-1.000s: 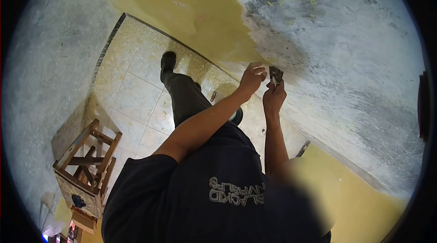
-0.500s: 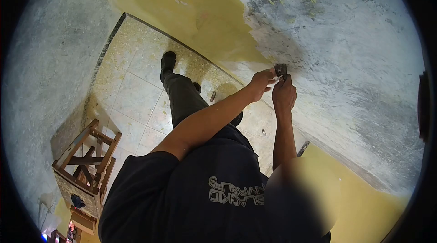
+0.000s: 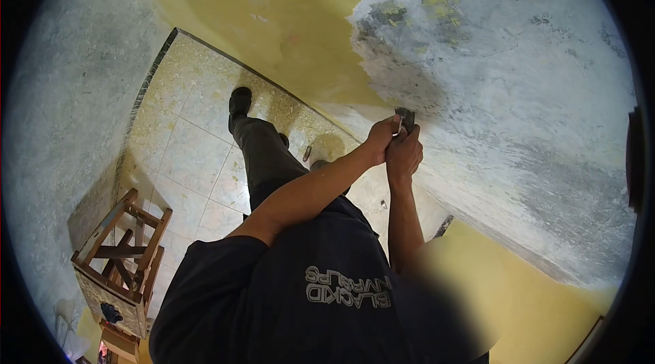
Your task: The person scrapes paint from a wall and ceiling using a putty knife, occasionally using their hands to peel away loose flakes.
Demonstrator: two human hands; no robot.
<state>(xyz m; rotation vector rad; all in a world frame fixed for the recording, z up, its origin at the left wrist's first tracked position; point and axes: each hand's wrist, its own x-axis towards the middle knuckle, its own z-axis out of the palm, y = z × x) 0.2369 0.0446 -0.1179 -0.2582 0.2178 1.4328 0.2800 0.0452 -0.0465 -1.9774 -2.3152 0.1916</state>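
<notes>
My right hand (image 3: 405, 154) is closed around a scraper whose dark, flat blade (image 3: 405, 117) points away from me, close to the wall. My left hand (image 3: 381, 140) sits right beside it, with thumb and fingers closed on the left side of the scraper. A pale edge shows between the two hands; its exact shape is too small to make out. The handle is mostly hidden in my right hand. Just beyond the blade, the wall shows bare grey-white plaster (image 3: 491, 70) with a ragged border against yellow paint (image 3: 273, 36).
Paint flakes lie over the tiled floor (image 3: 194, 152), thickest along the wall. A small elongated object (image 3: 307, 153) lies near my feet. To the left an overturned wooden stool (image 3: 129, 255) stands by the grey wall (image 3: 82, 91). My shoe (image 3: 239, 101) is close to the yellow wall.
My left hand has closed in on the scraper, its fingers now gripping where they were looser and apart. Both hands and the surroundings have shifted slightly left and down in view.
</notes>
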